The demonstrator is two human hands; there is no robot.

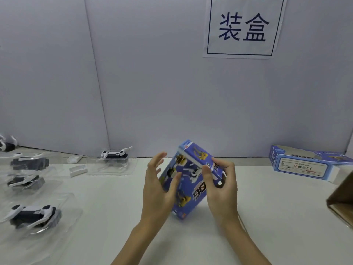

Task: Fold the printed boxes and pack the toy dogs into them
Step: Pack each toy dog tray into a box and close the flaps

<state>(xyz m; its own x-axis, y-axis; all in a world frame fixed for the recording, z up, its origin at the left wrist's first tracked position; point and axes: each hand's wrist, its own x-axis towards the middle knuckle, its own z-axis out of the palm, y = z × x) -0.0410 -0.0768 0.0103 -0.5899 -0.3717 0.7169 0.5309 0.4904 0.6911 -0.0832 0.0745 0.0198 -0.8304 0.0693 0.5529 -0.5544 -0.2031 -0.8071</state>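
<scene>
One printed box in hand mid-surface; several toy dogs left unpacked.
Left hand (159, 185) fingers spread, thumb against the blue printed box (188, 180); right hand (221, 183) grips its upper edge. Second box (303, 163) lies at the far right edge; toy dogs in clear trays (33, 215) wait along the left edge.

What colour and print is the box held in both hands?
Blue printed cardboard box, with white and yellow toy dog pictures and "DOG" lettering; the head view shows it.
</scene>
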